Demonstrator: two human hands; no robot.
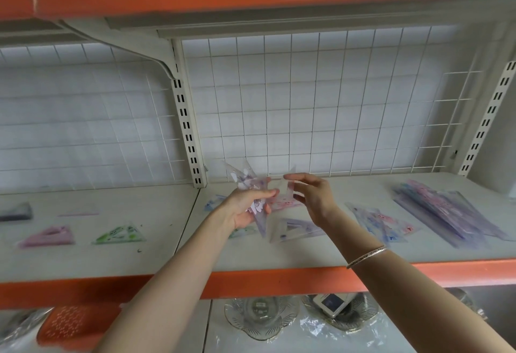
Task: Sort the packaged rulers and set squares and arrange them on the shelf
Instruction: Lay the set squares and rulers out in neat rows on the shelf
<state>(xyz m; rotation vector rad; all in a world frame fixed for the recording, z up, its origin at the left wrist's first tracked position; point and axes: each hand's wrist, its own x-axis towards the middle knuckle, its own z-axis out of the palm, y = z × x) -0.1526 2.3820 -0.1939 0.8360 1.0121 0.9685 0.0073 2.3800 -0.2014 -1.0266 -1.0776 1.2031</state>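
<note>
My left hand (245, 207) grips a small bunch of packaged purple set squares (247, 179) above the middle of the shelf (293, 255). My right hand (312, 196) pinches the edge of a clear set square (286, 185) from that bunch. Below the hands lie a purple set square (296, 230), a pink one (284, 203), a blue one (213, 202) and a green one (243, 232). A pile of long packaged rulers (446, 210) lies at the right, with blue-and-pink packets (382, 223) beside it.
On the left shelf section lie a pink set square (49, 236), a green set square (120, 235), a thin pink ruler (78, 214) and a dark item (15, 211). A wire grid (321, 101) backs the shelf. Glass dishes (261, 316) and an orange basket (72, 324) sit below.
</note>
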